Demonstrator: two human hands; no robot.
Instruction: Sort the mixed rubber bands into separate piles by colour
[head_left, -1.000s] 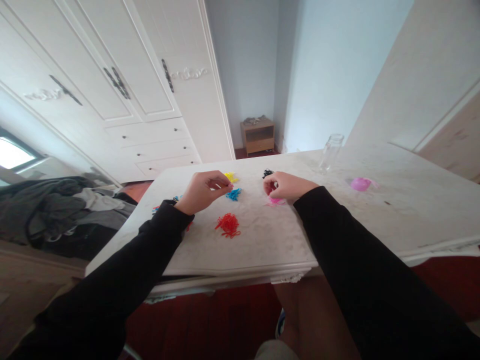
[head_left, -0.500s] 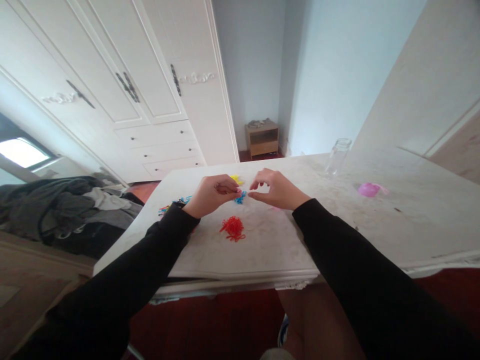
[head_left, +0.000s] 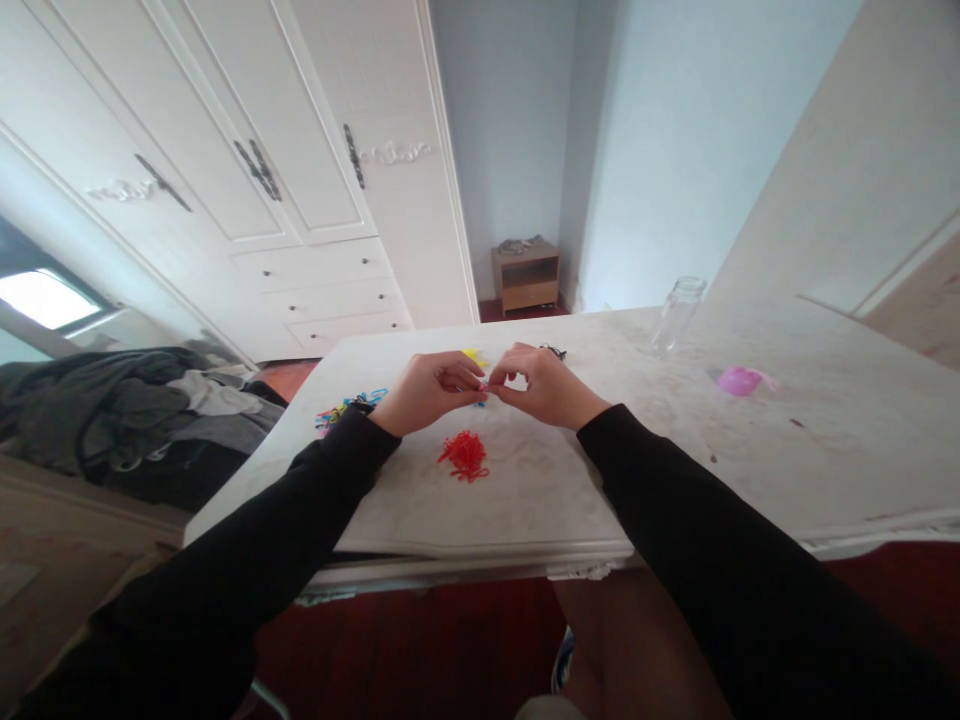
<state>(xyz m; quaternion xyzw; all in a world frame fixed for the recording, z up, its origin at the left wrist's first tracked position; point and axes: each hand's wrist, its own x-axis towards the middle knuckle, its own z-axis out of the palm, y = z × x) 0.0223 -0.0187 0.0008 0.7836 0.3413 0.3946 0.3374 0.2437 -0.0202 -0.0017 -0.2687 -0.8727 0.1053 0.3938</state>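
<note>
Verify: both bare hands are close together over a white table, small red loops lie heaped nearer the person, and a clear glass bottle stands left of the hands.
Not left: in the head view, the clear glass bottle stands to the right, past the right hand. The rest is correct.

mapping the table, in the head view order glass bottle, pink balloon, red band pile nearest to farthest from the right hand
From the right hand:
1. Red band pile, nearer the camera, slightly left
2. Glass bottle, right and farther back
3. Pink balloon, farther right
</note>
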